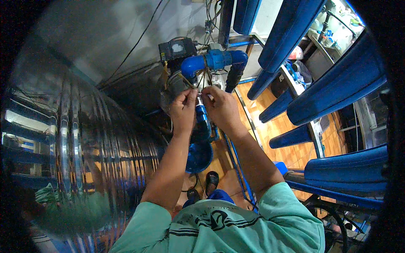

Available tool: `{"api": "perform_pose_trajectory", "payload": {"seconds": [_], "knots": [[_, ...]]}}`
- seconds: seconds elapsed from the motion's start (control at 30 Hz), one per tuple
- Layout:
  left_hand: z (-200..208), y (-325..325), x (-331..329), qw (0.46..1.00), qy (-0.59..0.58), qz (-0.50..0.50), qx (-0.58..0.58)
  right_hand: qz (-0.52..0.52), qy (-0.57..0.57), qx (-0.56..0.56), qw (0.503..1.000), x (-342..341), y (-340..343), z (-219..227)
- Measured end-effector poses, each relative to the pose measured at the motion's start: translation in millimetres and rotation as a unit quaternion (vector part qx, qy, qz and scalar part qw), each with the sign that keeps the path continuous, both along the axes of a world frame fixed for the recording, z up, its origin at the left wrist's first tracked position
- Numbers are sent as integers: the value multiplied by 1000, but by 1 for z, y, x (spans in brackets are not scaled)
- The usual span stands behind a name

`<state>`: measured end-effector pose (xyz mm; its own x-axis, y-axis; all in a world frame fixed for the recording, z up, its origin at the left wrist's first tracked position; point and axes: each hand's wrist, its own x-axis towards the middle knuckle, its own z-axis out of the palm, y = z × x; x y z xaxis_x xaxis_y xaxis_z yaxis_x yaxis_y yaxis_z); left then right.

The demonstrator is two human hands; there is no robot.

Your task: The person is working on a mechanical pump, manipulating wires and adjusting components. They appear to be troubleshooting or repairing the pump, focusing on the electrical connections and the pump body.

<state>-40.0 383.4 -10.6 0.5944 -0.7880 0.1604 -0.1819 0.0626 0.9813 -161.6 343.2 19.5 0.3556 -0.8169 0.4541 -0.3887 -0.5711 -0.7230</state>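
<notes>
Both my arms reach forward to a pump assembly with thick blue pipes. My left hand (184, 110) is closed, thumb and fingers pinched together beside a silvery fitting (200, 100). Close to it on the right, my right hand (221, 108) is also pinched, fingertips near the left hand's. Whatever lies between the fingertips is too small to make out. Thin cables (185, 80) run just above the hands. Beyond them a blue pipe elbow (190, 64) joins a blue union fitting (217, 60). Below the silvery fitting, a blue pipe (204, 126) bends down between my wrists.
A large shiny ribbed metal tank (90, 143) fills the left side. A black box (178, 49) sits on the pump at the back. Several long blue padded tubes (333, 90) stand on a metal frame to the right, above a tiled floor (278, 107). My sandalled foot (212, 180) is below.
</notes>
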Motion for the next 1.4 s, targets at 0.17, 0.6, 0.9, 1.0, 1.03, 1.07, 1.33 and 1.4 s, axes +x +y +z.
{"api": "perform_pose_trajectory", "payload": {"seconds": [0.17,0.6,0.9,1.0,1.03,1.07,1.33,1.4], "knots": [[-18,-29,5,993,-79,36,80,-63,-65,-4,996,11,-24,-35],[-14,-45,13,985,-126,67,102,91,-20,246,965,15,-73,-13],[-15,-35,9,973,-230,-1,12,130,-159,368,907,9,-72,-17],[-5,-28,20,963,-263,-62,10,105,-230,331,909,8,-73,-33],[7,-21,21,956,-287,-50,25,95,-305,332,888,8,-66,-38],[19,-18,22,949,-311,-40,40,82,-378,330,861,6,-60,-42],[52,-71,40,925,-326,-131,-148,135,-463,184,857,-18,-45,56],[52,-70,42,928,-316,-144,-134,127,-414,125,893,-18,-47,88]]}}
